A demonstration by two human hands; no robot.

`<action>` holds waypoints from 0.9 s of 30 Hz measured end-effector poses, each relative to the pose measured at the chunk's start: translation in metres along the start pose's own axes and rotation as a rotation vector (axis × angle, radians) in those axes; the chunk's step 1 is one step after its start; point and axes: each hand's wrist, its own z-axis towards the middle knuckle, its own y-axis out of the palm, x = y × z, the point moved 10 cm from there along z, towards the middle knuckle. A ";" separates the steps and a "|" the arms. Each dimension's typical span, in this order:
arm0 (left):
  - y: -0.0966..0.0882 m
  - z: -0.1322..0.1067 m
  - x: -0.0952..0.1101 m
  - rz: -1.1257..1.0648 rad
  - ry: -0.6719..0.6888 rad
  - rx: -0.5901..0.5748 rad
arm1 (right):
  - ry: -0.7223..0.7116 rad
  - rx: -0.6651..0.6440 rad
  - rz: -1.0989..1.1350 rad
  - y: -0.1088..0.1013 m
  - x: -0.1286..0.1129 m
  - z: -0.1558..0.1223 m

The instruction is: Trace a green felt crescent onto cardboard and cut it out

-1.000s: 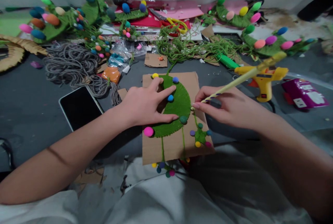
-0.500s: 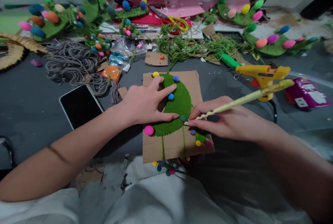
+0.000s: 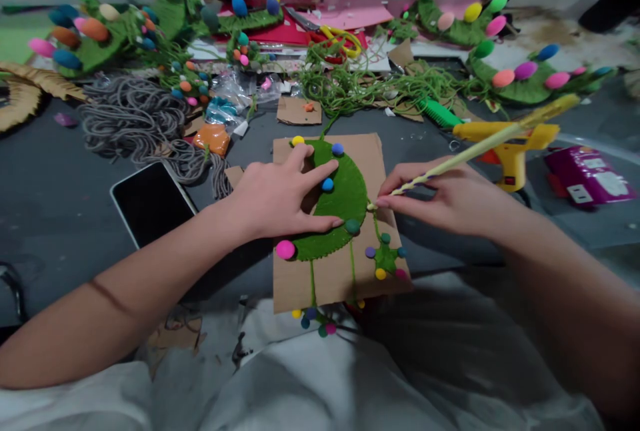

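A green crescent-shaped felt piece (image 3: 345, 194) with small coloured balls at its edges lies on a brown cardboard sheet (image 3: 295, 284). My left hand (image 3: 280, 197) presses on the crescent with its fingers spread. My right hand (image 3: 430, 197) pinches a long pale yellow pencil-like stick (image 3: 467, 154). The stick's lower tip is at the crescent's right edge, by the top of a green cord (image 3: 377, 225). That cord leads down to a small green star (image 3: 385, 257) with coloured balls on its points. Other cords run down from the crescent to hanging balls below the cardboard.
A phone (image 3: 153, 204) and grey yarn (image 3: 133, 121) lie to the left. At the right are a yellow glue gun (image 3: 513, 151) and a purple packet (image 3: 590, 177). Green yarn (image 3: 360, 87), scissors (image 3: 343, 41) and several ball-trimmed green crescents (image 3: 525, 87) line the back.
My right hand has moved the stick's tip up and right, from the dark green ball to the crescent's right edge. More of the small star now shows. My left hand stays in place.
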 end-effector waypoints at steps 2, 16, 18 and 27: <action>-0.001 0.000 0.001 0.008 0.012 0.021 | 0.006 0.040 -0.022 -0.005 0.004 0.002; -0.001 0.001 0.000 0.014 0.026 0.032 | -0.069 0.007 0.037 0.004 -0.008 -0.003; 0.000 0.001 0.000 0.015 0.022 0.025 | -0.058 -0.028 0.052 0.009 -0.012 -0.005; 0.000 0.001 -0.001 0.024 0.024 0.029 | 0.033 0.262 -0.018 -0.021 0.006 -0.002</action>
